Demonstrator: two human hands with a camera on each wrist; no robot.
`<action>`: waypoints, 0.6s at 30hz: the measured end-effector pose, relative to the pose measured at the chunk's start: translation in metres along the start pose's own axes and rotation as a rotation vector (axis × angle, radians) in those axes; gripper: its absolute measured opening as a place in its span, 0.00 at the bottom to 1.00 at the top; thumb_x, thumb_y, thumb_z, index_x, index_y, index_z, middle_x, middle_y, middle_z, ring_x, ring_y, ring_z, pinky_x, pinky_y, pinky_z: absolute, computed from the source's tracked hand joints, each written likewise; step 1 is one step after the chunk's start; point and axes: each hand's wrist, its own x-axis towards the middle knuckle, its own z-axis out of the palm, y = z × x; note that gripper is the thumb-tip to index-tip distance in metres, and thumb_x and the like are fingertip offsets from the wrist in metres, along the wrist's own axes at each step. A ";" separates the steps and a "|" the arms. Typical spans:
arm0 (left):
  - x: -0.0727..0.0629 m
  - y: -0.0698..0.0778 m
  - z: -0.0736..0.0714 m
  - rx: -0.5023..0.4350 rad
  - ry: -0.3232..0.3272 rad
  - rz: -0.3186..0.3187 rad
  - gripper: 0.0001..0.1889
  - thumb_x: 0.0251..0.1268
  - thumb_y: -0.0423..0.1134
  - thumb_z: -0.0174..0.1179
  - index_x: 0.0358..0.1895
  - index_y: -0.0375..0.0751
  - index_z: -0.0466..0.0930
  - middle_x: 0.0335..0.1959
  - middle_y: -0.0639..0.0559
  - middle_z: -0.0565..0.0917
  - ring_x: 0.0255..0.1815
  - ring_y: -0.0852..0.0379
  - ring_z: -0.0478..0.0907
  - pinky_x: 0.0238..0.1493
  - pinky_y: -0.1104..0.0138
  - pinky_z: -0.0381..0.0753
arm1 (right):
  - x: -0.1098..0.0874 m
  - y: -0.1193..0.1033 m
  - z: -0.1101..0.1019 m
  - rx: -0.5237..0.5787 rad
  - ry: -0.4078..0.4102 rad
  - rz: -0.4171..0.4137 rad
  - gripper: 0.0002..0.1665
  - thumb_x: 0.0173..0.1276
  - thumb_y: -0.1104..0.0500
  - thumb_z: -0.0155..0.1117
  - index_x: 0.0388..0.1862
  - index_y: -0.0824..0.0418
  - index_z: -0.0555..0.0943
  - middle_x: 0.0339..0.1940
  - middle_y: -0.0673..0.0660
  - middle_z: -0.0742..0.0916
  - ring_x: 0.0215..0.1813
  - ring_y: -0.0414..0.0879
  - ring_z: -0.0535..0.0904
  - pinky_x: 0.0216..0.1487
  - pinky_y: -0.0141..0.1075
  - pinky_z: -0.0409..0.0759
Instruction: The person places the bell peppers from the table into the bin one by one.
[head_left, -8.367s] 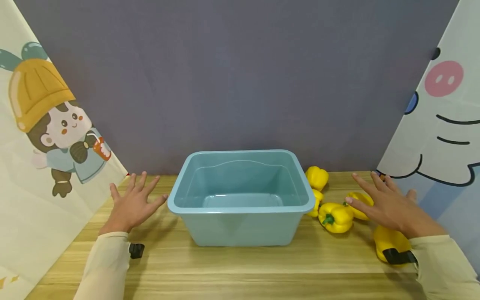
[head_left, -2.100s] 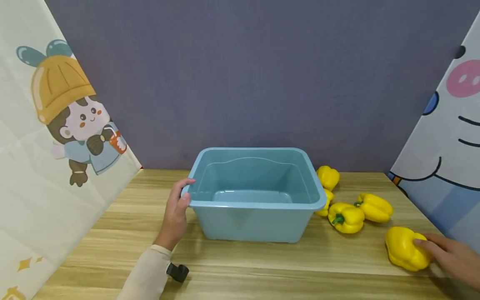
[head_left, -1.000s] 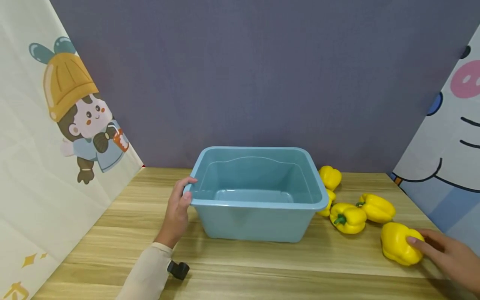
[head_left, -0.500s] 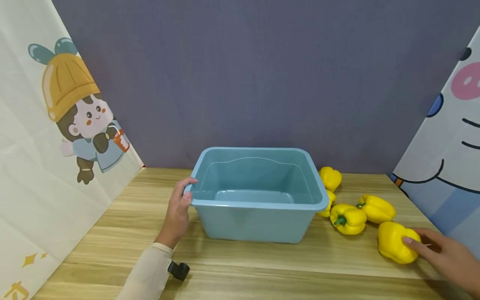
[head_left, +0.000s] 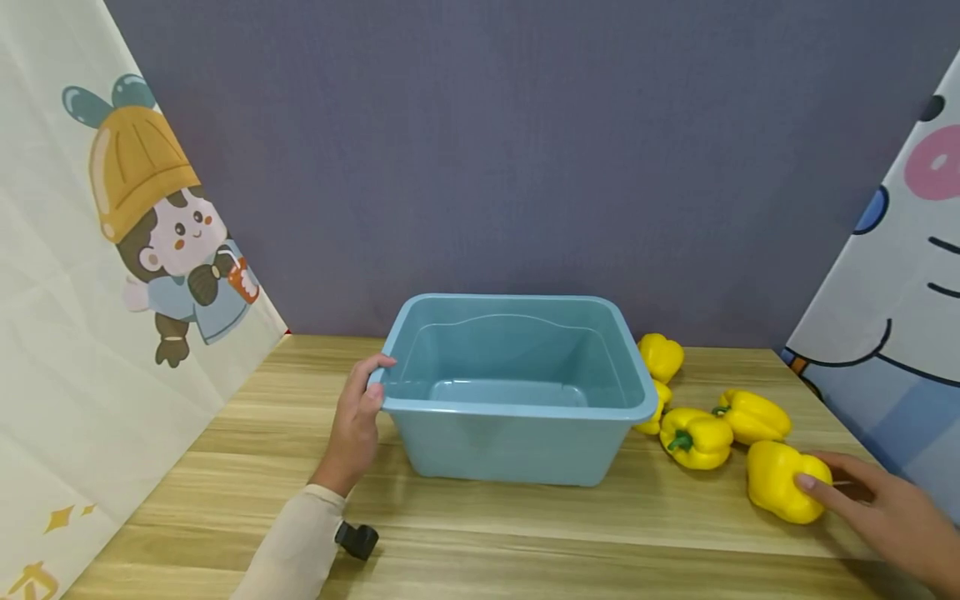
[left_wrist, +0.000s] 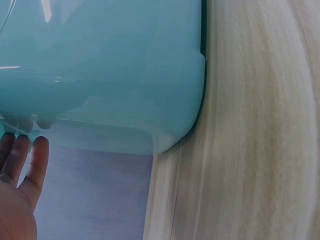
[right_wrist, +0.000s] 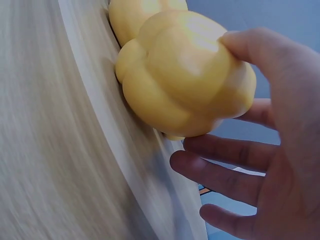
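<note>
The right hand pinches a yellow bell pepper, lower right of frame; the left hand grips the blue tub; the pepper's likely light, firm, slick; best cupped round its lobes.

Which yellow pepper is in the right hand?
The frontmost, rightmost pepper: the right hand holds it, while no hand touches the other four visible peppers.

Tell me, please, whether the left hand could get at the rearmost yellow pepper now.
Probably not directly: the left hand grips the blue bin, which stands between it and the rearmost pepper.
</note>
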 end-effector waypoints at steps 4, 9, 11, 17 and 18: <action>0.000 -0.001 -0.001 -0.004 0.002 0.000 0.19 0.74 0.37 0.41 0.61 0.35 0.71 0.61 0.42 0.72 0.61 0.47 0.67 0.59 0.64 0.65 | -0.001 -0.004 0.001 0.016 0.038 -0.027 0.55 0.71 0.29 0.51 0.64 0.82 0.66 0.56 0.84 0.73 0.43 0.66 0.80 0.39 0.55 0.78; 0.000 -0.001 -0.001 -0.014 -0.002 0.001 0.19 0.74 0.38 0.40 0.62 0.36 0.72 0.61 0.43 0.72 0.61 0.48 0.67 0.59 0.64 0.64 | -0.003 -0.008 0.003 0.059 0.083 -0.082 0.51 0.72 0.33 0.54 0.64 0.81 0.67 0.57 0.83 0.73 0.48 0.71 0.78 0.42 0.57 0.78; 0.000 0.000 -0.001 -0.016 -0.005 0.000 0.19 0.75 0.38 0.40 0.62 0.37 0.72 0.61 0.44 0.71 0.62 0.48 0.66 0.60 0.64 0.64 | -0.003 -0.009 0.005 0.078 0.100 -0.112 0.48 0.73 0.35 0.55 0.64 0.81 0.68 0.58 0.83 0.72 0.51 0.74 0.76 0.44 0.59 0.78; 0.000 -0.001 -0.001 -0.014 -0.004 -0.001 0.20 0.75 0.39 0.40 0.63 0.37 0.71 0.62 0.44 0.71 0.62 0.48 0.66 0.60 0.63 0.64 | -0.003 -0.012 0.006 0.110 0.089 -0.152 0.47 0.74 0.38 0.57 0.65 0.81 0.67 0.61 0.83 0.71 0.56 0.77 0.73 0.47 0.62 0.77; 0.000 -0.001 -0.001 -0.013 -0.004 -0.002 0.20 0.75 0.39 0.40 0.63 0.37 0.71 0.62 0.44 0.71 0.62 0.47 0.66 0.60 0.63 0.64 | -0.003 -0.012 0.007 0.111 0.086 -0.152 0.47 0.74 0.38 0.57 0.65 0.81 0.66 0.61 0.83 0.71 0.56 0.78 0.73 0.48 0.62 0.77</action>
